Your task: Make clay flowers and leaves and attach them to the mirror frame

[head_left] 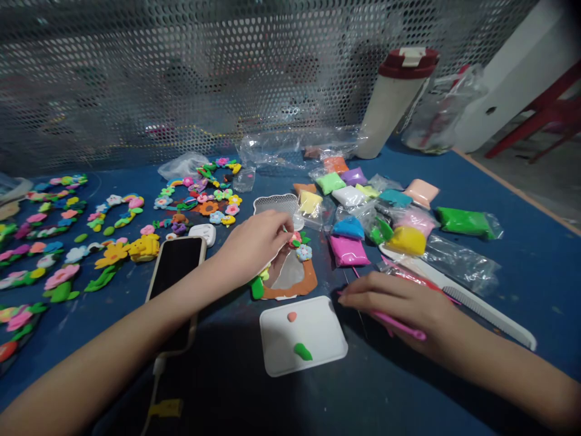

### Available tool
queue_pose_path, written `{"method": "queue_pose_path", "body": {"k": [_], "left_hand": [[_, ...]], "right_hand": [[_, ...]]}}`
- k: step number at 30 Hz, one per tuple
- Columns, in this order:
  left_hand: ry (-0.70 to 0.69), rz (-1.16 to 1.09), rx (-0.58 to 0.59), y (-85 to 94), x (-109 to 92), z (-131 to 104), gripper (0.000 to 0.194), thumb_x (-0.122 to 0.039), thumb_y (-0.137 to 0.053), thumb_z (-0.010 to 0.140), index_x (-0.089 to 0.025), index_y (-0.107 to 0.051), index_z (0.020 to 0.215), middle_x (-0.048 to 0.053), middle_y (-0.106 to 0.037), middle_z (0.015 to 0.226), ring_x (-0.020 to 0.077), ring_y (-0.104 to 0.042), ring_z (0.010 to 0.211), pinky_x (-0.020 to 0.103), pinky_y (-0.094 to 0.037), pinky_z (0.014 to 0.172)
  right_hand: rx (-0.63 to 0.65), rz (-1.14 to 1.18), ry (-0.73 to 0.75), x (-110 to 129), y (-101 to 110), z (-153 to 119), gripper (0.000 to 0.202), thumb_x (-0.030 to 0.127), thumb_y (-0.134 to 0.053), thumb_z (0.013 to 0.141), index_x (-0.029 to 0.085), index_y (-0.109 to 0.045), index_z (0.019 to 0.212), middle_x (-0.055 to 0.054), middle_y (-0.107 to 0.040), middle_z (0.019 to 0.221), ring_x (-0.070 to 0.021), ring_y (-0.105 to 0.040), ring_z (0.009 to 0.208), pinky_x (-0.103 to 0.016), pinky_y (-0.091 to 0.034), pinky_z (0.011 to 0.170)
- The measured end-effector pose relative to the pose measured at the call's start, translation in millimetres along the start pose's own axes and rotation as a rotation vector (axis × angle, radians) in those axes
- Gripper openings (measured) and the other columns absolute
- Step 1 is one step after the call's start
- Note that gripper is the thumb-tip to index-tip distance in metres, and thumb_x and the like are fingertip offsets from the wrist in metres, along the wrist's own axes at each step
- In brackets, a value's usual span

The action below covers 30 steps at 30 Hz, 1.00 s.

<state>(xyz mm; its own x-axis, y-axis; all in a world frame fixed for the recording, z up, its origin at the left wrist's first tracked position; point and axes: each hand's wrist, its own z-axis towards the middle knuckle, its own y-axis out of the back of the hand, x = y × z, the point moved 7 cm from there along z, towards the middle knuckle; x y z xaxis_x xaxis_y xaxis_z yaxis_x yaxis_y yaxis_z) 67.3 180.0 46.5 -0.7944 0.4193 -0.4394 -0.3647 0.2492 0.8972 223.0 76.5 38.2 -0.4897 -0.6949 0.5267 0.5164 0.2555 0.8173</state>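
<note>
My left hand (254,245) reaches over a small mirror (288,272) whose rim carries brown clay and clay flowers. Its fingers are pinched at a pink clay flower (296,240) on the upper rim, beside a light blue clay flower (304,252). Under my right hand (399,300) lies a pink modelling tool (403,327), with the fingers closed around it just above the table. Between the hands and nearer to me, a white tray (281,357) bears a coral clay bit (292,317) and a green clay piece (302,352).
Bagged coloured clay (349,249) is heaped behind my right hand, next to a white comb (490,312). A phone (177,272) lies beneath my left forearm. Clay-decorated pieces (115,209) spread across the left. A tumbler (399,100) stands before the perforated metal panel (181,79).
</note>
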Motion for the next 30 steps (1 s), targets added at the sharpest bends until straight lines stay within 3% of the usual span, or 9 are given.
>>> {"method": "queue_pose_path", "body": {"k": [4, 6, 12, 30], "left_hand": [[-0.045, 0.011, -0.001, -0.2, -3, -2, 0.011, -0.017, -0.051, 0.083, -0.02, -0.061, 0.089, 0.004, -0.061, 0.093, 0.0194, -0.058, 0.085, 0.029, -0.042, 0.072], [-0.062, 0.015, 0.008, -2.3, -4, -2, 0.011, -0.016, -0.053, 0.082, -0.02, -0.06, 0.09, 0.003, -0.06, 0.092, 0.0196, -0.058, 0.085, 0.029, -0.043, 0.072], [-0.088, 0.022, 0.011, -9.1, -4, -1, 0.01, -0.016, -0.054, 0.08, -0.019, -0.059, 0.089, 0.003, -0.06, 0.09, 0.0193, -0.057, 0.083, 0.029, -0.043, 0.07], [-0.122, 0.019, -0.008, -13.3, -2, 3, 0.003, -0.017, -0.052, 0.083, -0.019, -0.055, 0.084, 0.002, -0.057, 0.086, 0.0175, -0.054, 0.079, 0.028, -0.04, 0.066]], "right_hand": [[-0.31, 0.028, -0.159, -15, 32, 28, 0.014, 0.015, -0.052, 0.088, 0.018, -0.063, 0.096, -0.004, -0.07, 0.085, -0.0152, -0.066, 0.075, -0.026, -0.052, 0.067], [-0.391, 0.127, -0.221, -27, 37, 45, 0.009, 0.021, -0.054, 0.088, 0.016, -0.062, 0.089, -0.004, -0.068, 0.083, -0.0153, -0.065, 0.072, -0.028, -0.052, 0.067], [-0.308, 0.245, -0.23, -52, 19, 80, 0.013, 0.024, -0.05, 0.09, 0.015, -0.059, 0.084, -0.004, -0.064, 0.08, -0.0165, -0.06, 0.075, -0.031, -0.049, 0.071], [-0.245, 0.232, -0.229, -58, 6, 81, 0.011, 0.021, -0.047, 0.091, 0.015, -0.056, 0.086, -0.003, -0.062, 0.079, -0.0145, -0.057, 0.07, -0.027, -0.044, 0.066]]}}
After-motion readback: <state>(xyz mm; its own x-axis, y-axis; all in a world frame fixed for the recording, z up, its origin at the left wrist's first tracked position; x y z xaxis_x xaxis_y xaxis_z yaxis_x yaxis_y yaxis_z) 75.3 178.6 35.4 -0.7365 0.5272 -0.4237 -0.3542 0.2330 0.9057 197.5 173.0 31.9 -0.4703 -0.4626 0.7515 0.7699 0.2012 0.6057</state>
